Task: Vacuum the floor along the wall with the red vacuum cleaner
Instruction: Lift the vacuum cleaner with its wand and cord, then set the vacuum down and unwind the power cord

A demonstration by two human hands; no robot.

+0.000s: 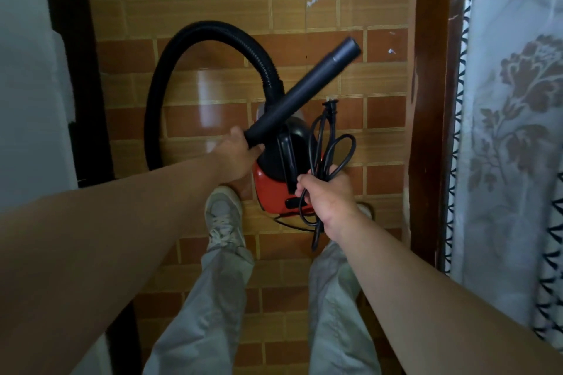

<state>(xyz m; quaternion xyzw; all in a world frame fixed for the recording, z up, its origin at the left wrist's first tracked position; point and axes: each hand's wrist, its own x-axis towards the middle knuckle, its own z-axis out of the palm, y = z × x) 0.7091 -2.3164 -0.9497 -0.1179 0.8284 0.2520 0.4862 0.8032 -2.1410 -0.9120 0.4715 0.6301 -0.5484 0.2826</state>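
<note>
Head view: I look straight down on a narrow strip of brick-pattern floor (304, 15), with a pale wall (27, 70) and its dark skirting (82, 70) on the left. A brown wooden frame (429, 70) and a flowered curtain (518, 100) stand on the right.

The red vacuum cleaner (271, 189) is low in the middle of that strip, just ahead of a pale shoe (224, 216) and between my 2 hands. I cannot tell whether it rests on the floor.

My left hand (234, 152) has its fingers wrapped round the lower end of the black tube (304, 91), which slants up and to the right across the cleaner's top. The ribbed black hose (170, 70) arcs from behind that hand, out to the left, and back down to the cleaner's front.

My right hand (327, 195) has its fingers closed tight on the looped black power cord (332, 143) over the cleaner's right side. The plug (330, 106) sticks out beyond the loops, and loose cord hangs below the fist.

Grey trousers (213, 298) fill the lower frame.
</note>
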